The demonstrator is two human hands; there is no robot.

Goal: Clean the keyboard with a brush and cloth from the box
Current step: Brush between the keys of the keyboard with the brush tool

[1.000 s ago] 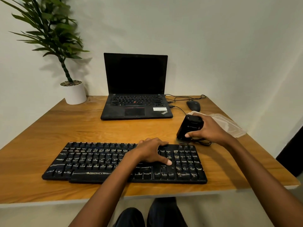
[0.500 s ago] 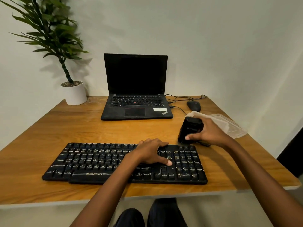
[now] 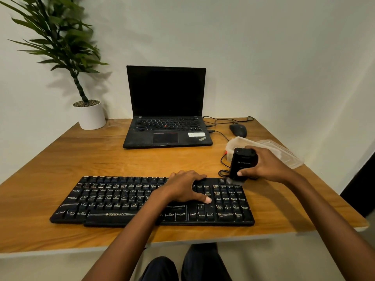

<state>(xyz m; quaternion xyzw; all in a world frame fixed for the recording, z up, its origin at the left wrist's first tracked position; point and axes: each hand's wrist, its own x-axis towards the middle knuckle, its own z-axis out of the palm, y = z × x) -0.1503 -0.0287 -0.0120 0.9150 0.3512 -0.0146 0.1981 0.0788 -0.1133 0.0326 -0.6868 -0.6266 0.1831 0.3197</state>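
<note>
— As seen from the head camera, how does the keyboard (image 3: 150,201) lie?

— Flat near the desk's (image 3: 60,159) front edge, its long axis running parallel to that edge, left to right, the spacebar row toward the person. Pale smears mark many keycaps.

— And the hands?

— The left hand (image 3: 183,188) rests palm-down on the keys right of centre, fingers spread and relaxed, gripping nothing, thumb tip on a key above the arrow cluster. The right hand (image 3: 263,166) is wrapped around a black brush (image 3: 242,164), thumb across its front face. That tool stands nearly upright, top tilted slightly away, its pale lower end touching the keyboard's far right corner by the number pad.

— Where is the box?

— A clear plastic box (image 3: 272,148) sits just behind the right hand, near the desk's right edge. Its contents cannot be made out, beyond a speck of red at its near left corner. No cloth can be made out.

— What about the surroundings?

— A wood-grain desk with a light edge band. At the back centre, an open black laptop (image 3: 166,110), screen dark; a black mouse (image 3: 238,130) to its right, thin cables (image 3: 227,118) trailing between them. A potted plant (image 3: 81,88) in a white pot occupies the far left corner. Plain pale walls meet behind the desk; dark trousers show below the front edge.
</note>
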